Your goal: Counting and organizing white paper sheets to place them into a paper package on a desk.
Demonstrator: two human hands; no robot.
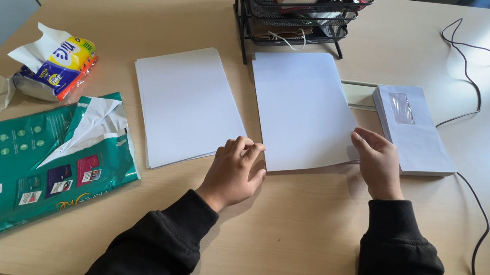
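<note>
White single sheet (301, 110) lies flat at frame centre on the desk (302, 230); left hand (233, 171) pinches its near-left corner, right hand (377, 164) grips its right edge. Paper stack (185, 103) just left, envelope pile (411, 127) right, black wire tray (296, 9) beyond

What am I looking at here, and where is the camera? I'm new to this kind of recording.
There is one picture, taken by a camera worn on a person's head, looking down at their own bare hands over a wooden desk. No machine is involved. The left hand and right hand each pinch a near corner of a single white sheet. Left of it lies a paper stack, then a torn green wrapper and a tissue pack. Right of the sheet sits a pile of window envelopes, with a black cable beyond. A wire tray rack stands behind.
</note>
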